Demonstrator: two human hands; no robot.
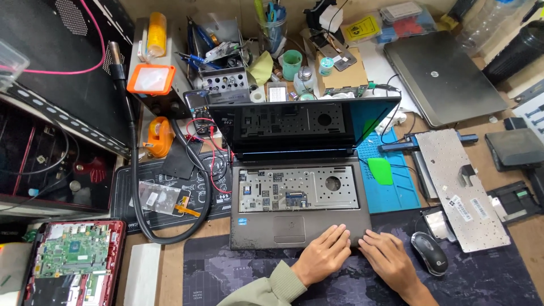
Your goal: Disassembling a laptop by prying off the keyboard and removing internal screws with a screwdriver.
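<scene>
An open grey laptop (300, 190) sits in front of me with its keyboard taken out, so the perforated metal tray below shows. Its dark screen (303, 122) stands upright. My left hand (324, 253) lies flat on the palm rest at the front right corner, fingers together, beside the touchpad (289, 229). My right hand (390, 259) rests just right of it, fingertips at the laptop's front right edge, over the dark desk mat (487, 277). Neither hand holds anything. The removed keyboard (460, 190) lies face down to the right.
A black mouse (429, 253) sits right of my right hand. A green pry tool (379, 170) lies on a blue mat (391, 192). A closed silver laptop (442, 76) is at the back right, an opened red laptop (73, 260) at the front left, and cluttered tools and a thick black hose (136, 170) at the left.
</scene>
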